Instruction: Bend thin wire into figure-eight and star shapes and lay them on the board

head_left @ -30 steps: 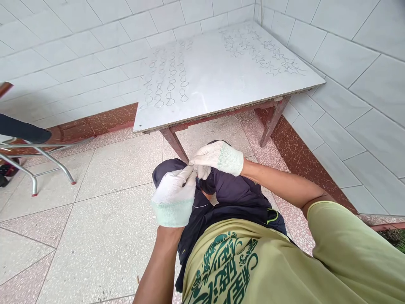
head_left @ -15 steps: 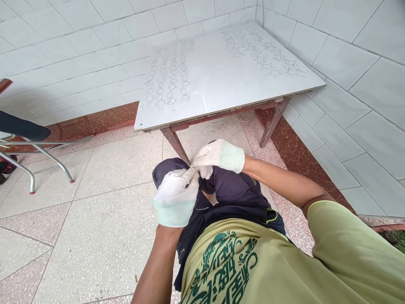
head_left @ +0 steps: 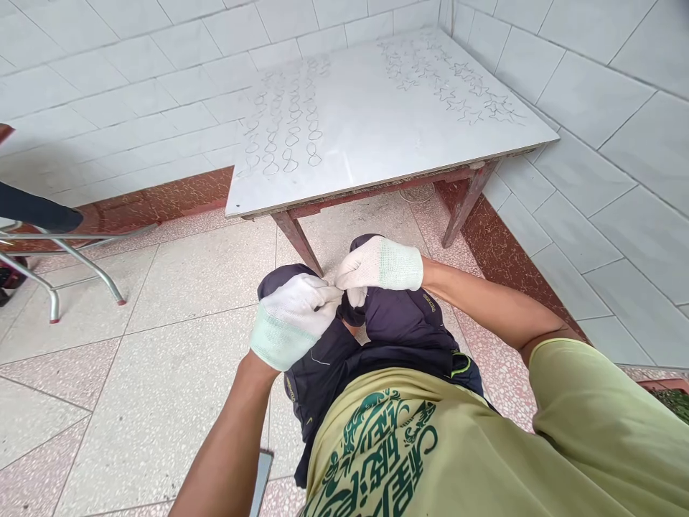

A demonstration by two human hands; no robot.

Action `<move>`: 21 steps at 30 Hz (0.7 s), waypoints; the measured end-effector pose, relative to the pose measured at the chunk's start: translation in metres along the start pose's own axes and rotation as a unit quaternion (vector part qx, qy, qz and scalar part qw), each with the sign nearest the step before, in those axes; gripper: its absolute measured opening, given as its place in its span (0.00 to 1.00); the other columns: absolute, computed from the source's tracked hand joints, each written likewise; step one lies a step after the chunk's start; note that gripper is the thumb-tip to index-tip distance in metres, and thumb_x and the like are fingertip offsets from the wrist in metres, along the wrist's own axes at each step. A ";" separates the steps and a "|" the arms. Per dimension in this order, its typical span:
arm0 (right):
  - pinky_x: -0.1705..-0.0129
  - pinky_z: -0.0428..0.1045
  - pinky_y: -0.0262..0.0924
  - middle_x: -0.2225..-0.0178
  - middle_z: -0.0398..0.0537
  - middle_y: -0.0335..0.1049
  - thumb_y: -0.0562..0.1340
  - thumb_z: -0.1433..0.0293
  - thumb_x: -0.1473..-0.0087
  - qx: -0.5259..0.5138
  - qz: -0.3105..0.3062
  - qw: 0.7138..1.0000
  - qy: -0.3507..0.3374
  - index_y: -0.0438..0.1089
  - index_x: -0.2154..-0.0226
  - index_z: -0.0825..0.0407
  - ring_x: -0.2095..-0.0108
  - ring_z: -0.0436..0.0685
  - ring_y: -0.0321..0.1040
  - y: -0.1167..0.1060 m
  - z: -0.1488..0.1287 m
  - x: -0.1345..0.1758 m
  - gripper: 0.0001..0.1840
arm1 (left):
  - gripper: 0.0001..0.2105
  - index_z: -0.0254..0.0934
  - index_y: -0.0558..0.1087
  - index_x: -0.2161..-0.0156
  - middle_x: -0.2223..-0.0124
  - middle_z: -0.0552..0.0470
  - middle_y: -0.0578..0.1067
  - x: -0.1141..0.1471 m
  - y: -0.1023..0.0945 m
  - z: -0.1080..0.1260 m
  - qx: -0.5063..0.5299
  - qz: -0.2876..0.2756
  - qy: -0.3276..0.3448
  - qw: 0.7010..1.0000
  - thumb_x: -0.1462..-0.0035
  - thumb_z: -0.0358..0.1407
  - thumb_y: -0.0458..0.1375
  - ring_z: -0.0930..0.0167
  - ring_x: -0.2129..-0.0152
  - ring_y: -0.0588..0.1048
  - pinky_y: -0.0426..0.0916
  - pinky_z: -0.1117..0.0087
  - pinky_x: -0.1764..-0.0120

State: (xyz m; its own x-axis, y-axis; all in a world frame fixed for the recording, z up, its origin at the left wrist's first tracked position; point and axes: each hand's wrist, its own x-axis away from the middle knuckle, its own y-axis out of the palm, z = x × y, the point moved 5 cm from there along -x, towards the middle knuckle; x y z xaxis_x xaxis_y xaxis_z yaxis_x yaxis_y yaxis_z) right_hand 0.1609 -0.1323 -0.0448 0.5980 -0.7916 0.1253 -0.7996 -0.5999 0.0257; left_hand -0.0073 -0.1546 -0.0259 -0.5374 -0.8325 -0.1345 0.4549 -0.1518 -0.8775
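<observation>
Both my hands wear white knit gloves with pale green cuffs and meet over my knees. My left hand is closed, thumb and fingers pinched together toward the right. Just beside it, my right hand is closed too, its fingertips bent down close to the left ones. Between them is a thin piece of wire, mostly hidden by the gloves. Beyond my knees, the white tabletop bears rows of thin wire figure-eight loops on its left and wire stars on its right.
The table's wooden leg stands just past my knees. White tiled walls meet behind the table. At the left is a metal-framed seat with a dark-clothed leg by it. A flat grey object lies near my left forearm.
My left hand has shifted slightly left and turned at the wrist, while my right hand has moved a little right. The flat grey object now shows beside my left forearm.
</observation>
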 end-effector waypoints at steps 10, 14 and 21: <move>0.61 0.48 0.76 0.69 0.49 0.84 0.68 0.53 0.36 0.015 0.067 0.997 -0.043 0.81 0.64 0.55 0.68 0.54 0.82 -0.027 -0.019 0.011 0.21 | 0.16 0.47 0.87 0.58 0.58 0.50 0.85 0.005 -0.009 -0.003 -0.067 -0.005 0.051 0.996 0.31 0.36 0.54 0.64 0.57 0.81 0.73 0.63 0.50; 0.61 0.47 0.76 0.72 0.45 0.83 0.70 0.59 0.38 0.066 0.029 0.997 -0.023 0.81 0.70 0.53 0.70 0.52 0.81 -0.018 -0.017 0.012 0.15 | 0.16 0.45 0.85 0.64 0.66 0.50 0.81 0.001 -0.009 0.001 -0.110 -0.030 0.069 0.991 0.32 0.34 0.54 0.65 0.64 0.78 0.71 0.64 0.56; 0.64 0.45 0.75 0.73 0.44 0.82 0.71 0.58 0.41 0.061 0.038 0.997 -0.037 0.81 0.70 0.54 0.73 0.50 0.79 -0.009 -0.012 0.009 0.15 | 0.16 0.44 0.85 0.62 0.66 0.49 0.82 0.001 -0.002 -0.005 -0.119 -0.033 0.057 0.991 0.30 0.34 0.53 0.64 0.64 0.78 0.70 0.63 0.54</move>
State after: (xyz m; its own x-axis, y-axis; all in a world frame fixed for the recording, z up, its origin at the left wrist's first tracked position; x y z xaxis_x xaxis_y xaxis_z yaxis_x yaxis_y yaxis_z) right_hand 0.1731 -0.1330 -0.0319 0.5418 -0.8392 0.0480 -0.8330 -0.5437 -0.1025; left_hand -0.0127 -0.1527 -0.0269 -0.6439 -0.7568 -0.1123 0.2431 -0.0632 -0.9679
